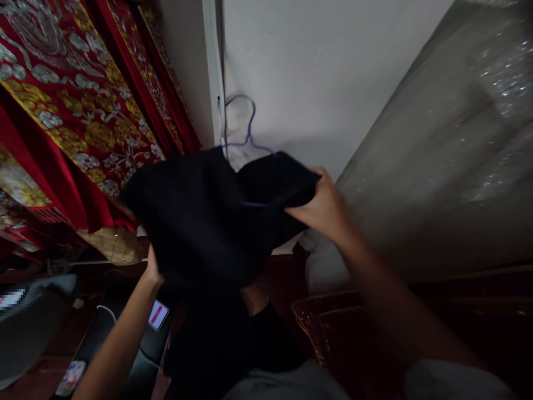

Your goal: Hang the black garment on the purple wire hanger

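so the dark garment (187,222) is up by the white wall (333,55), looks mostly on the purple hanger (249,133), not hanging straight yet; right hand (325,208) pinches 1 edge; left hand's (153,269) half hidden, can't tell its grip

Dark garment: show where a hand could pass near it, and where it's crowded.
Likeliest room: before the bare wall, between the purple hanger and the plastic sheeting. Crowded: left of the dark garment, where red embroidered cloth hangs, and the corner in the right hand.
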The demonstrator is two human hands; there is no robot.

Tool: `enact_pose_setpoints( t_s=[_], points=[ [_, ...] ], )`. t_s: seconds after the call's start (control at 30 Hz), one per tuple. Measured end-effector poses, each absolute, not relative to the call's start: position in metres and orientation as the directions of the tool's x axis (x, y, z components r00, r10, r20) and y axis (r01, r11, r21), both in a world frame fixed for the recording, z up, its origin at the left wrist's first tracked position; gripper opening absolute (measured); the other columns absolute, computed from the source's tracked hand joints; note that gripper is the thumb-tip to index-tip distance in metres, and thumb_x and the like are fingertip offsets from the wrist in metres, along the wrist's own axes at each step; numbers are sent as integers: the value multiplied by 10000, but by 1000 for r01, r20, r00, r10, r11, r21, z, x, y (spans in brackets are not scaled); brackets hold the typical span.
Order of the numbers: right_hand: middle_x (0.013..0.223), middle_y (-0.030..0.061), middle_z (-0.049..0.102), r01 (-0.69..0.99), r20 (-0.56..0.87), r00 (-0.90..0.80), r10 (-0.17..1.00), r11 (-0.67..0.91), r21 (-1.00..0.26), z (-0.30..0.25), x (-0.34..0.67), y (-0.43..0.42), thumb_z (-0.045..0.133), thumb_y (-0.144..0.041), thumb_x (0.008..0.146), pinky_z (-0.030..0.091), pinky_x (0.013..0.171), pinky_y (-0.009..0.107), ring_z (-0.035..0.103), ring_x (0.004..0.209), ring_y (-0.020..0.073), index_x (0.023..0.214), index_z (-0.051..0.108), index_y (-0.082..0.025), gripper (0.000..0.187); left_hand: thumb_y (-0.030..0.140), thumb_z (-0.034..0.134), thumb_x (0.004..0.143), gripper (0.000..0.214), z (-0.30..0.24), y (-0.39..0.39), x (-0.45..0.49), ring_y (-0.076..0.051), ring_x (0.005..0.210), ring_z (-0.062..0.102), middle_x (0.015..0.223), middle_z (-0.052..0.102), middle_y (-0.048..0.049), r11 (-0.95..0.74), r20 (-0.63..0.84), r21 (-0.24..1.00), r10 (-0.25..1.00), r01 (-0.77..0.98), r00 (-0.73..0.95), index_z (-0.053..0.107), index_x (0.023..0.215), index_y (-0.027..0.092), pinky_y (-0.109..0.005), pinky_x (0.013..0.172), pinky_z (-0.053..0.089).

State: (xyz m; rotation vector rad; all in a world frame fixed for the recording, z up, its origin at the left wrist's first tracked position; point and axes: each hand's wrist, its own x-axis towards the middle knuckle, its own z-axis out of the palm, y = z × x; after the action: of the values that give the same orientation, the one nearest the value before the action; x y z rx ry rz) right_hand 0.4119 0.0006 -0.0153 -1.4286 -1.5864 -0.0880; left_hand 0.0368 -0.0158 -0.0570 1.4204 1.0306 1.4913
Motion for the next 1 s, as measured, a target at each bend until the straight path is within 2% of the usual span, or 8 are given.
enact_pose_setpoints(
  t_s=[0.1, 0.2, 0.5, 0.6, 0.67, 0.77, 0.87, 1.0],
  points=[
    [1329, 173, 632, 855, 657, 221, 721, 181, -486, 25, 426, 25, 819, -315, 619, 514, 997, 599, 622, 1234, 435, 1301, 557, -205, 739, 733, 616, 904, 573, -67, -18, 34, -313, 1163, 696, 1179, 750, -103, -211, 207, 976, 977, -56, -58, 739, 1122, 218, -446, 991, 599],
    [1348, 136, 645, 880, 615, 159, 772, 171, -442, 58, 422, 48, 827, -243, 587, 495, 1034, 613, 613, 1242, 433, 1302, 593, -245, 752, 540, 822, 819, 543, -65, -13, 50, -303, 1331, 622, 1324, 709, -62, -223, 210, 971, 968, -85, -135, 669, 1259, 262, -437, 1153, 501],
    [1371, 186, 558, 837, 738, -157, 656, 485, -253, 30, 434, 45, 765, -206, 618, 387, 1149, 571, 492, 1333, 391, 1400, 537, -184, 815, 416, 914, 713, 606, -79, -34, 82, -324, 1281, 665, 1322, 723, -111, -51, 16, 981, 983, -189, -181, 694, 1234, 198, -467, 1146, 508],
    [1428, 147, 492, 731, 816, -54, 575, 580, -360, -2, 407, 36, 772, -278, 656, 373, 1151, 583, 435, 1385, 382, 1389, 509, -239, 780, 346, 930, 630, 589, -86, -47, 89, -320, 1160, 721, 1200, 766, -114, 34, -84, 969, 977, -244, -198, 710, 1149, 174, -458, 1058, 567],
    [1292, 109, 546, 565, 804, 200, 560, 605, -562, -33, 367, 34, 714, -337, 749, 455, 1061, 499, 533, 1245, 305, 1296, 512, -254, 589, 288, 910, 590, 598, -88, -55, 96, -301, 1110, 734, 1137, 775, -94, 57, -132, 956, 959, -287, -251, 694, 1137, 179, -435, 1019, 583],
    [1028, 44, 549, 175, 430, 548, 717, 404, -898, -83, 297, 38, 691, -367, 754, 501, 886, 370, 556, 905, 195, 1094, 484, -235, 420, 249, 878, 562, 615, -95, -66, 104, -268, 1104, 728, 1086, 764, -50, 37, -161, 942, 923, -334, -349, 665, 1138, 204, -392, 1015, 572],
    [877, -2, 548, -62, 29, 394, 919, 58, -996, -121, 251, 37, 723, -279, 610, 479, 797, 306, 522, 812, 164, 922, 489, -224, 394, 278, 886, 571, 574, -107, -73, 102, -263, 1071, 724, 1069, 748, -36, 9, -157, 941, 897, -338, -414, 656, 1092, 213, -392, 993, 568],
    [637, -31, 526, -113, -100, 212, 972, -77, -991, -152, 248, 3, 687, -378, 654, 427, 629, 278, 503, 646, 149, 699, 488, -224, 256, 349, 846, 719, 400, -120, -77, 92, -267, 1090, 694, 1064, 722, -51, -201, 66, 969, 766, -141, -639, 653, 1034, 198, -414, 1027, 528]
  ],
)
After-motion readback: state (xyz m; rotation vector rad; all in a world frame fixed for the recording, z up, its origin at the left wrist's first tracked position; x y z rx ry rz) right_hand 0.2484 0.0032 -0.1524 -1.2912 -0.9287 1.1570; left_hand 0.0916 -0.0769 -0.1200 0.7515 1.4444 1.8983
